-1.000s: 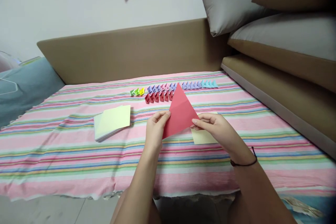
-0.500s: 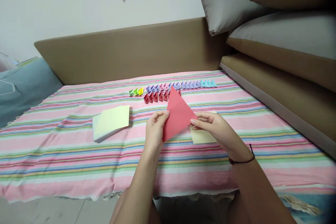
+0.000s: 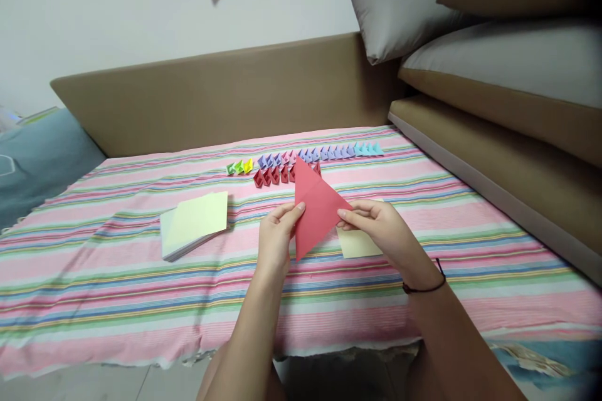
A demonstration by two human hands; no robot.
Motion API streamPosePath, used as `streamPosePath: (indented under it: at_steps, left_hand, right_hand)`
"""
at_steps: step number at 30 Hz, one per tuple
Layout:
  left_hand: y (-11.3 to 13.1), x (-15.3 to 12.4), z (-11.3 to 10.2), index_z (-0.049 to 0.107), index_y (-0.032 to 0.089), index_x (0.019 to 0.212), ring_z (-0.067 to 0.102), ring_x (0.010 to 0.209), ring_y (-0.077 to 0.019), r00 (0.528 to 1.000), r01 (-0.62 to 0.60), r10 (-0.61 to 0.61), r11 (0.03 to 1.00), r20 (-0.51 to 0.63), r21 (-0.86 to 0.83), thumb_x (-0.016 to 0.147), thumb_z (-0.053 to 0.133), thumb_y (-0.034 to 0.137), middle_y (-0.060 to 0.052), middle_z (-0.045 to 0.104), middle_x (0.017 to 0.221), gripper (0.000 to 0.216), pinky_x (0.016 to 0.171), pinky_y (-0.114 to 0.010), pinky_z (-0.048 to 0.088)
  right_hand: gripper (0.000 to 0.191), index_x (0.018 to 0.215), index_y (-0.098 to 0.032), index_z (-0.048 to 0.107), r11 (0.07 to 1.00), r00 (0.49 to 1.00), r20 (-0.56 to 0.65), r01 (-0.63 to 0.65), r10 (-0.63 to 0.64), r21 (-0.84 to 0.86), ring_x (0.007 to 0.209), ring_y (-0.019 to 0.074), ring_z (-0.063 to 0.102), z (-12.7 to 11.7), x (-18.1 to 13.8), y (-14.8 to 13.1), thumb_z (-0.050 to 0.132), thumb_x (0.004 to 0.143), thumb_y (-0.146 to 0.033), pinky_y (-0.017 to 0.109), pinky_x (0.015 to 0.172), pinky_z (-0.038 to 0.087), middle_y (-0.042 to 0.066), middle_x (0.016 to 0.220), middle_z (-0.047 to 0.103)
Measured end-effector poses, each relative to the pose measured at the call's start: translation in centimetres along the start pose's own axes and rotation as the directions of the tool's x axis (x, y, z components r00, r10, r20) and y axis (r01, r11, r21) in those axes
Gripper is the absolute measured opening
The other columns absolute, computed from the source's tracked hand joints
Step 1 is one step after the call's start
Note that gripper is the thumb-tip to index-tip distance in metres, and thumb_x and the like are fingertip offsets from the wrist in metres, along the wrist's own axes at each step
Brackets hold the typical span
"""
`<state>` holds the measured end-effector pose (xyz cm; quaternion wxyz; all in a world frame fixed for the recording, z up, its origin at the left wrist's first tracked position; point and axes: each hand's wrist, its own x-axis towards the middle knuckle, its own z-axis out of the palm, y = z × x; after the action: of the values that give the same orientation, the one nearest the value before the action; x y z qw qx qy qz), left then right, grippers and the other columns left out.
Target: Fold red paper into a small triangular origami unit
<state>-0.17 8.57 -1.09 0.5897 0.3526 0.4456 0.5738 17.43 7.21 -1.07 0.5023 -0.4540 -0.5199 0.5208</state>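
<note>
Striped cloth (image 3: 126, 272) lies below; left fingers (image 3: 295, 214) and right fingers (image 3: 353, 219) both pinch one red paper triangle (image 3: 318, 208).

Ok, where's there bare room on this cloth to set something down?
The striped cloth is bare left of the paper stack, in front of it, and between the right hand and the lowest brown cushion. Mid-cloth is crowded: folded paper rows behind the red paper, a pale yellow sheet below the right hand.

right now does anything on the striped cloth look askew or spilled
Mildly: on the paper stack at left, the pale yellow top sheets sit twisted against the whiter sheets beneath, leaving uneven edges. Nothing looks spilled.
</note>
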Motion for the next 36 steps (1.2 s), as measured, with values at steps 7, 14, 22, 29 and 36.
streamPosePath:
  at_steps: [7,14,22,29,36]
  left_hand:
    - [-0.2,0.2,-0.1,0.07,0.014,0.077,0.059,0.061,-0.0082,0.999,0.049,-0.047,0.996,0.027,-0.068,0.06,0.08,0.031,-0.002,0.069,0.074,0.026,0.057,-0.016,0.045]
    - [-0.1,0.2,-0.2,0.071,0.014,0.077,0.06,0.062,-0.0083,0.998,0.053,-0.05,0.996,0.042,-0.073,0.06,0.081,0.032,-0.002,0.071,0.075,0.026,0.057,-0.016,0.046]
    - [-0.1,0.2,-0.2,0.071,0.014,0.077,0.058,0.059,-0.0079,0.999,0.043,-0.042,0.997,0.022,-0.07,0.061,0.08,0.034,-0.002,0.07,0.073,0.026,0.054,-0.016,0.044]
    - [0.0,0.1,-0.2,0.072,0.014,0.071,0.059,0.06,-0.0096,0.996,-0.035,0.038,0.998,-0.085,0.043,0.058,0.081,0.035,-0.003,0.069,0.069,0.026,0.058,-0.019,0.045]
    - [-0.2,0.0,-0.1,0.073,0.014,0.073,0.061,0.065,-0.0124,0.981,-0.132,0.144,0.987,-0.13,0.091,0.062,0.078,0.036,-0.004,0.071,0.074,0.025,0.062,-0.022,0.046]
  right_hand:
    - [0.032,0.073,-0.016,0.068,0.998,1.0,-0.002,0.009,-0.009,0.058,0.071,0.0168,0.066,0.1,0.1,0.1,0.07,0.07,-0.048,0.031,0.073,0.052,0.004,0.071,0.069]
    - [0.032,0.073,-0.016,0.069,0.997,1.0,-0.005,0.004,-0.003,0.071,0.071,0.0171,0.066,0.1,0.1,0.1,0.069,0.071,-0.049,0.031,0.073,0.053,0.005,0.071,0.07]
    - [0.03,0.075,-0.016,0.07,0.994,1.0,-0.003,-0.017,0.018,0.105,0.071,0.015,0.066,0.2,0.1,0.0,0.069,0.073,-0.046,0.028,0.073,0.053,0.004,0.073,0.07]
    - [0.03,0.075,-0.016,0.068,0.999,0.999,-0.031,0.029,-0.027,0.041,0.072,0.0169,0.066,0.2,0.1,0.2,0.069,0.072,-0.046,0.03,0.072,0.052,0.004,0.072,0.07]
    - [0.028,0.078,-0.017,0.065,0.997,0.997,-0.063,0.042,-0.038,0.062,0.073,0.0182,0.065,1.4,0.0,0.3,0.074,0.067,-0.042,0.03,0.07,0.052,0.004,0.074,0.069]
